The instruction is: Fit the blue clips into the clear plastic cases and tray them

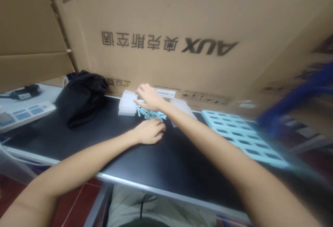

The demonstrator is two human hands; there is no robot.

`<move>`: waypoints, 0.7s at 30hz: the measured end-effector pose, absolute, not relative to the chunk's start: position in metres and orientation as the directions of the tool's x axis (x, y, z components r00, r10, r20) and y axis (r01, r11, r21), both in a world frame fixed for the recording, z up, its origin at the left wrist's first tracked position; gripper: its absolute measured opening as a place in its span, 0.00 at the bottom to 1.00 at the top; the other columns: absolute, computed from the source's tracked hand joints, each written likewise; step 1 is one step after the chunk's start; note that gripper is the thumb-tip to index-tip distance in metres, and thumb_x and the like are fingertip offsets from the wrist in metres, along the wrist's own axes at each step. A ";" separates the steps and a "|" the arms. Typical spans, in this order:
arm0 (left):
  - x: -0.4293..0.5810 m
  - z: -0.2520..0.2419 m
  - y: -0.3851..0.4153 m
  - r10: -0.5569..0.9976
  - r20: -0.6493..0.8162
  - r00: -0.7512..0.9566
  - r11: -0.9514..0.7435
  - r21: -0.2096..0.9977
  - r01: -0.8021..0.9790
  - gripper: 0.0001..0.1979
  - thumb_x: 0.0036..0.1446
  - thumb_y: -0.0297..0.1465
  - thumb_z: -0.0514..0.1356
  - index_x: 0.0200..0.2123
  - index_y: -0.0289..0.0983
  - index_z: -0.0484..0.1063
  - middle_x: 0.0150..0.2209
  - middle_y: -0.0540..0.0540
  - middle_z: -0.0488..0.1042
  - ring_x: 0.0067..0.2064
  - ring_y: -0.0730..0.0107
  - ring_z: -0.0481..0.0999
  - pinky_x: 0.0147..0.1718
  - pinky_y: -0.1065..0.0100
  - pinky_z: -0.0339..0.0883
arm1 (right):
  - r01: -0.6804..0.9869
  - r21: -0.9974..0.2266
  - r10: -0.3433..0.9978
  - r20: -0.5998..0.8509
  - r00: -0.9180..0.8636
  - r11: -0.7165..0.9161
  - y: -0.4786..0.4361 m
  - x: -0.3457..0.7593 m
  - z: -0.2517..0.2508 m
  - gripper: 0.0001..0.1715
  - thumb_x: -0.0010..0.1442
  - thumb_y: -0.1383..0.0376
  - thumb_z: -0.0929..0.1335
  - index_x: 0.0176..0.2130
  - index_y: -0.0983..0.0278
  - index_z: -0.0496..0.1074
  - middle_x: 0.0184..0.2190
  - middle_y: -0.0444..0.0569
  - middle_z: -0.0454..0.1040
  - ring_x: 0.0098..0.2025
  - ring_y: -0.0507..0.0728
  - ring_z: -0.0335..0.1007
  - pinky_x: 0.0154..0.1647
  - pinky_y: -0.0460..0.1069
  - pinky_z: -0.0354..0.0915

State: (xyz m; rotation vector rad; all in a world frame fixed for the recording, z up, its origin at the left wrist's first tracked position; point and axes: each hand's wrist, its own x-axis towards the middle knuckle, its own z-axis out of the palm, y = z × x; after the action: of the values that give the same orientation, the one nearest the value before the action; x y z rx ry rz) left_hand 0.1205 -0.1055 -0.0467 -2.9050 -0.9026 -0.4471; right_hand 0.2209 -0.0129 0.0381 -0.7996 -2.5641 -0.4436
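Note:
My right hand (148, 97) reaches over the right edge of a stack of whitish translucent pieces (127, 102). Its thumb is apart from the fingers, and nothing shows between them. Below its palm lies a loose pile of small light-blue strip-like parts (148, 114), partly covered by the hand. At the near side of that pile, my left hand (151, 131) rests low on the black tabletop with its fingers curled in. Whatever those fingers pinch is hidden. Behind my right forearm a whitish sheet (183, 108) lies at the table's back.
A light-blue tray with rectangular openings (229, 134) lies to the right, partly behind my forearm. At left are a black cloth bag (82, 97) and a white power strip (28, 116). A large cardboard box (145, 65) walls off the back; a blue post (293, 98) stands right.

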 end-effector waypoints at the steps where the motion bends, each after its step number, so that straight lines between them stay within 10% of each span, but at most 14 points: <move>1: 0.121 -0.046 -0.106 0.545 0.289 0.787 -0.824 0.014 0.566 0.09 0.69 0.34 0.56 0.48 0.38 0.73 0.48 0.41 0.76 0.52 0.54 0.77 0.55 0.56 0.72 | 0.619 0.147 0.467 0.529 -0.708 0.771 -0.014 0.238 0.042 0.22 0.73 0.51 0.64 0.52 0.66 0.71 0.54 0.61 0.71 0.55 0.66 0.63 0.58 0.62 0.65; 11: 0.120 -0.045 -0.106 0.561 0.261 0.785 -0.819 0.039 0.572 0.08 0.70 0.34 0.56 0.47 0.40 0.72 0.48 0.43 0.75 0.52 0.56 0.75 0.54 0.58 0.71 | 0.810 -0.112 0.604 0.727 -0.328 0.575 -0.062 0.424 -0.013 0.16 0.68 0.54 0.62 0.53 0.53 0.66 0.51 0.58 0.72 0.59 0.68 0.68 0.62 0.69 0.64; 21: 0.120 -0.039 -0.108 0.591 0.252 0.766 -0.800 0.065 0.596 0.08 0.70 0.34 0.55 0.47 0.40 0.71 0.48 0.42 0.75 0.52 0.56 0.74 0.53 0.58 0.71 | 0.733 -0.469 0.782 0.608 -0.138 0.494 -0.189 0.415 0.020 0.09 0.66 0.51 0.64 0.44 0.47 0.69 0.44 0.55 0.78 0.46 0.67 0.76 0.51 0.66 0.71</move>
State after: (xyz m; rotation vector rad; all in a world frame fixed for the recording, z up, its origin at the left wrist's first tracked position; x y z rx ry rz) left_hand 0.1196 -0.1082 -0.0387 -2.9342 -0.9867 -0.4082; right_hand 0.4146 -0.1886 0.0199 -1.2578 -1.8875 0.0732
